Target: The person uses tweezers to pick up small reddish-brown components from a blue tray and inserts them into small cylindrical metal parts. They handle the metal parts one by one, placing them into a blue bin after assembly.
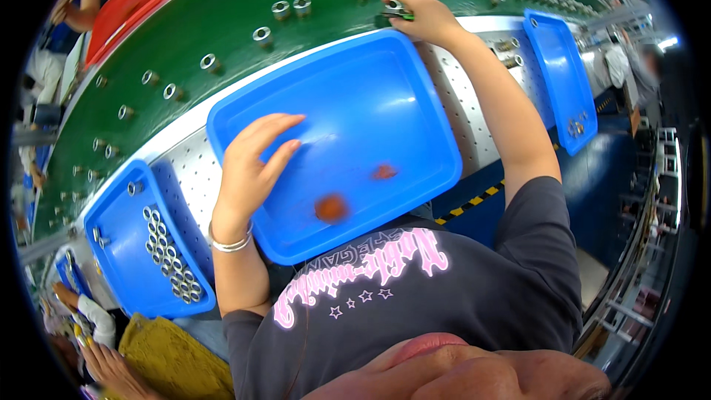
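Note:
My right hand (428, 21) reaches to the near edge of the green conveyor belt, thumb and forefinger closed around a short metal sleeve (393, 6). A small dark green strip shows beside its thumb; I cannot make out what it is. Over the left part of a large blue tray (404, 130), my left hand (253, 159) hangs with fingers apart and nothing in them. Inside that tray, a blurred orange-brown clump (331, 209) appears near the close side, with a smaller reddish-brown patch (384, 172) to its right.
Several metal sleeves stand along the green belt (229, 89). Left, a blue tray (122, 267) holds rows of sleeves; another blue tray (559, 67) with a few small parts lies right. Perforated metal (194, 159) runs beneath. A red tray (133, 11) and other people's hands are far left.

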Available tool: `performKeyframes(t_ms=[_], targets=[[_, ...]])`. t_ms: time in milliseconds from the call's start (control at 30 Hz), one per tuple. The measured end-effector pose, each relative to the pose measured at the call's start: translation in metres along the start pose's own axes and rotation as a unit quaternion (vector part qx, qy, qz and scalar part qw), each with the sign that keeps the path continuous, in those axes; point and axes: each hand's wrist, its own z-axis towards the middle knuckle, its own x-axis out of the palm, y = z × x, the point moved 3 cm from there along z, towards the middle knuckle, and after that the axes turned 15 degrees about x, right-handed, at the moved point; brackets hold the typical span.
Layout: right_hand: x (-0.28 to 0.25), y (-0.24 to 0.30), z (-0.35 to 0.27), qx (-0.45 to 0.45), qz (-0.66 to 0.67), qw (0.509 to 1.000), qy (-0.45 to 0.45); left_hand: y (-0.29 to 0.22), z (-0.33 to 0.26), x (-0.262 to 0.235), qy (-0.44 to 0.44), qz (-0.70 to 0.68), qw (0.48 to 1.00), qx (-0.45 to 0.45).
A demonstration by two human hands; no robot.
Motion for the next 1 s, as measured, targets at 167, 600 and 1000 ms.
performKeyframes(t_ms=[167,600,1000], targets=[[0.016,-0.006,0.009,-0.035,-0.025,0.999,-0.024,0.002,-0.004,0.004,0.017,0.045,0.998,0.048],[0.025,-0.013,0.015,0.048,0.005,0.995,-0.092,0.015,-0.015,0.014,0.022,0.112,0.99,0.083],[0.032,0.178,-0.027,-0.213,0.204,0.955,-0.002,0.026,-0.024,0.03,0.067,0.158,0.982,0.077]])
